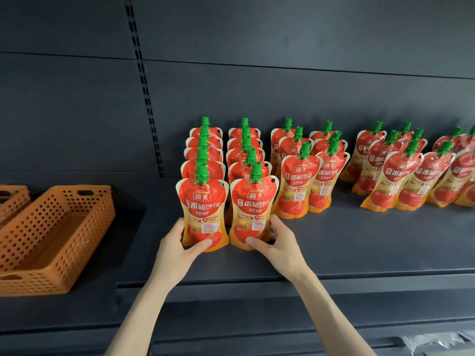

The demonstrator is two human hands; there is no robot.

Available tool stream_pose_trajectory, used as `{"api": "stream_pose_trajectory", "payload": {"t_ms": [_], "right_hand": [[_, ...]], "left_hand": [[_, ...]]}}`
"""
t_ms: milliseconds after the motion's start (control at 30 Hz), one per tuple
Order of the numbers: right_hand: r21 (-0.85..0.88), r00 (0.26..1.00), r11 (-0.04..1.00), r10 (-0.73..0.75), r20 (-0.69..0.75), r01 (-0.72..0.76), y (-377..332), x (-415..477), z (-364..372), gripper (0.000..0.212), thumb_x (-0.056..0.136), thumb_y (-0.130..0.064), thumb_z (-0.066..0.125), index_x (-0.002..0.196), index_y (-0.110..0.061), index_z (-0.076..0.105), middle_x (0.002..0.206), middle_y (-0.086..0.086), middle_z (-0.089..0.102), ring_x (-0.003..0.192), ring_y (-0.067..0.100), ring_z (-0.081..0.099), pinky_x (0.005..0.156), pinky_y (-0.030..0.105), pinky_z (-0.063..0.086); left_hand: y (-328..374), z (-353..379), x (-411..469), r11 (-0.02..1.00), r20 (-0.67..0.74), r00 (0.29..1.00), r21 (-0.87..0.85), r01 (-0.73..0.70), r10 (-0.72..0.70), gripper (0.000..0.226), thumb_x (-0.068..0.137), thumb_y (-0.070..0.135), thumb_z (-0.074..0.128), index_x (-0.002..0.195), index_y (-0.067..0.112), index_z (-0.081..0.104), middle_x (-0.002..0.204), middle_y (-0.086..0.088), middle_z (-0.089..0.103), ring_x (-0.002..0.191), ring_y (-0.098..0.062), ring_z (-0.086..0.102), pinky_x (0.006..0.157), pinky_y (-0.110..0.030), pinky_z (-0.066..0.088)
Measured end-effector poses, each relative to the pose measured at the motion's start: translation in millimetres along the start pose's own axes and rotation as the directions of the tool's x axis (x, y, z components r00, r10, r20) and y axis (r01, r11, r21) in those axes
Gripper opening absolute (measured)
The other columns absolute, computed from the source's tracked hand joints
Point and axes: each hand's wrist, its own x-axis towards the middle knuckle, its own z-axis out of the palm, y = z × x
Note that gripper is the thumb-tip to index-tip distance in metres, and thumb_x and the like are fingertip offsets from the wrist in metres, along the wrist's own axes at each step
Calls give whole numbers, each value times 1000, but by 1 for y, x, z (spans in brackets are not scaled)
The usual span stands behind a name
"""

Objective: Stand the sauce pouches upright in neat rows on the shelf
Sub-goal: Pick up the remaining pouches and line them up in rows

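Your left hand [177, 244] clamps its fingers round the left front pouch [203, 209]; your right hand [281, 240] clamps likewise on the right front pouch [253, 214]. Both stand upright, side by side on the shelf [347, 242], heading two rows of pouches [213, 154] running back.

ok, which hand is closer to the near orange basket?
Left. The left hand grips the leftmost row's front pouch, to the right of the orange basket. The right hand grips the next row's front pouch, farther right.
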Motion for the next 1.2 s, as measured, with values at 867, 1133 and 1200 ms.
{"api": "stream_pose_trajectory", "payload": {"t_ms": [867, 1133, 1200], "right_hand": [[-225, 921, 972, -151, -360, 72, -15, -49, -86, 10, 89, -16, 61, 94, -24, 66, 92, -15, 68, 90, -4, 60, 73, 8, 46], [-230, 931, 960, -223, -288, 159, 0, 3, -169, 13, 91, -16, 58, 100, -15, 67, 94, -10, 71, 91, 0, 63, 77, 11, 48], [-203, 946, 964, -218, -239, 171, 9, 20, -181, 17, 91, -18, 58, 107, -14, 64, 100, -7, 70, 94, 2, 63, 81, 15, 50]], "left_hand": [[61, 89, -53, 903, -122, 896, 10, -429, 427, 22, 81, 42, 55, 90, 23, 62, 89, 15, 65, 85, -6, 63, 72, -13, 49], [96, 205, -19, 914, -254, 891, -52, -402, 378, 30, 83, 27, 66, 110, 28, 52, 109, 16, 56, 104, -2, 56, 86, -11, 45], [97, 227, -4, 935, -336, 887, -41, -351, 318, 47, 82, 15, 69, 123, 19, 45, 118, 10, 50, 113, 3, 49, 92, -7, 39]]}}
